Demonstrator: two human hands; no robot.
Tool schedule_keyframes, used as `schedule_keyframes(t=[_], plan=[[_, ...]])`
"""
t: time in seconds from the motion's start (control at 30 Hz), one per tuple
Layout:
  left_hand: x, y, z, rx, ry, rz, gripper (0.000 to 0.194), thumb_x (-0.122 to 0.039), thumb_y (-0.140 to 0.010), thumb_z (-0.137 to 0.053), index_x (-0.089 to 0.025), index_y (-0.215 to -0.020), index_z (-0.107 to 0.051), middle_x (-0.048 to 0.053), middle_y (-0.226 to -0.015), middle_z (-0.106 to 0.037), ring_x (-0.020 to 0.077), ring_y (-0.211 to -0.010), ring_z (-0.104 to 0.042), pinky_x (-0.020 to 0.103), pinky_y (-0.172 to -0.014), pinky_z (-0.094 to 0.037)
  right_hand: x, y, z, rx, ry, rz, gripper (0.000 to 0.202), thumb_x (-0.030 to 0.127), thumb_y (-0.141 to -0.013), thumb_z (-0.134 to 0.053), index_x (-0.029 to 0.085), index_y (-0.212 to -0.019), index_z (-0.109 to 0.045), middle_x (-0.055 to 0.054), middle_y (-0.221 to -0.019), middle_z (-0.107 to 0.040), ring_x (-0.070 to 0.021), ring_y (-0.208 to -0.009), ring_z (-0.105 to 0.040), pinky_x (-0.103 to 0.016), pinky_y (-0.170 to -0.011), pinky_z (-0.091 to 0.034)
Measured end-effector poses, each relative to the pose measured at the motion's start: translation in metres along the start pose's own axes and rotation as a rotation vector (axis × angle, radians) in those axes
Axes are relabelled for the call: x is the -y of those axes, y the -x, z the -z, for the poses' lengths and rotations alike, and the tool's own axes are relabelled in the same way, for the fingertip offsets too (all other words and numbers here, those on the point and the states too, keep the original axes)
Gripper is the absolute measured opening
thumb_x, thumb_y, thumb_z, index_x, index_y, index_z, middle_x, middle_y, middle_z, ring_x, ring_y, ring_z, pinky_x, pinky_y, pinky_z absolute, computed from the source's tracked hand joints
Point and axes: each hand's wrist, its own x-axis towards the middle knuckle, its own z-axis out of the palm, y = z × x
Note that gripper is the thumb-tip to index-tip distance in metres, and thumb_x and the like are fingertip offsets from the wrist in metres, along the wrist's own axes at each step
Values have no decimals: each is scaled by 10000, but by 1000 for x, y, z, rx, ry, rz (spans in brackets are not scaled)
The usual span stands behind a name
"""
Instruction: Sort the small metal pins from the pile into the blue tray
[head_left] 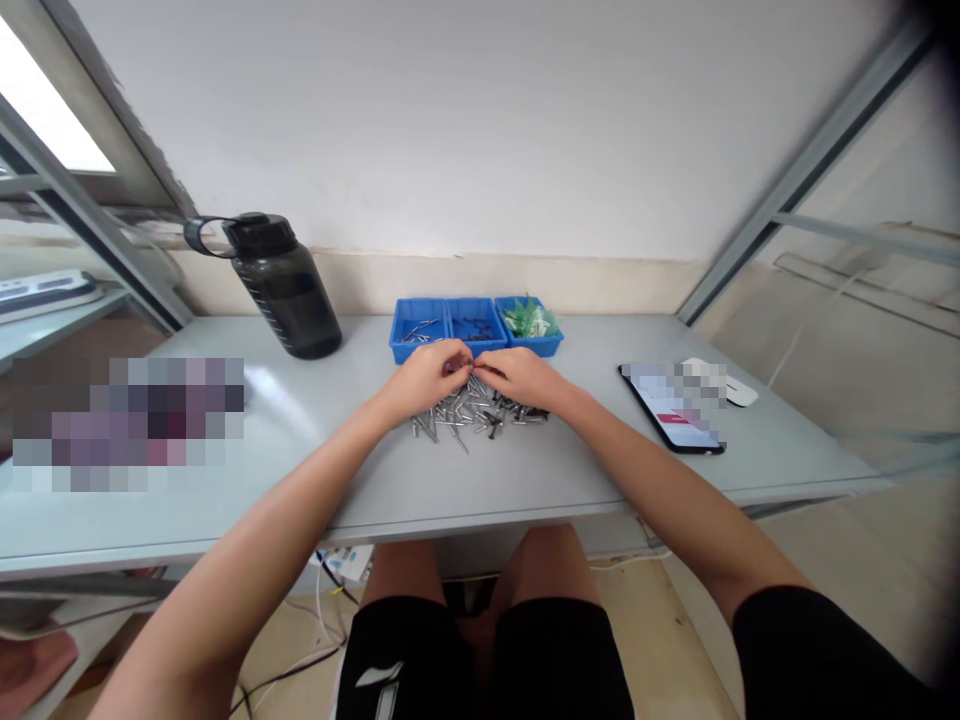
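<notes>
My left hand and my right hand meet over a loose pile of metal fasteners, which look like screws or nails. The fingers of both hands are closed in a pinch, and their tips almost touch. Whatever lies between them is too small to name. Silver pieces make up most of the pile, with darker ones mixed in at the right. Just behind my hands stand three joined or adjoining blue bins: the left bin holds silver pieces, the middle bin dark ones, the right bin green-and-white plastic packets.
A dark water bottle stands at the back left of the grey table. To the right lie a phone and a white mouse. A blurred-out patch covers something at the left. Metal frame posts rise at both sides.
</notes>
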Motion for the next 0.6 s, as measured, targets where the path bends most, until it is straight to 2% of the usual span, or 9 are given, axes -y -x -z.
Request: schedule_keyframes(t=[0.17,0.33,0.6], plan=[[-4,1,1,-29,21,72,102,-158,-778,-534,-187,-864,-578,1,-843,-675,141,-760,-613,262,-693,-476,-3,1,0,-68,-3,21,244,291,-970,-454,186,-935,-672,-42,-877,-709,-153,-767,-611,-255,-691,-368],[-2,0,1,-17,-11,71,106,-202,-832,-535,-184,-903,-610,5,-795,-671,135,-716,-602,260,-682,-471,-4,2,0,-161,-36,28,259,308,-971,-450,188,-1084,-649,-46,-939,-717,-161,-828,-629,-267,-758,-411],[5,0,-2,2,-25,61,126,-251,-882,-569,-202,-957,-657,11,-899,-722,144,-778,-634,262,-724,-482,-4,2,-2,-141,-23,29,247,309,-970,-454,183,-1064,-645,-43,-906,-710,-160,-804,-622,-258,-729,-399]])
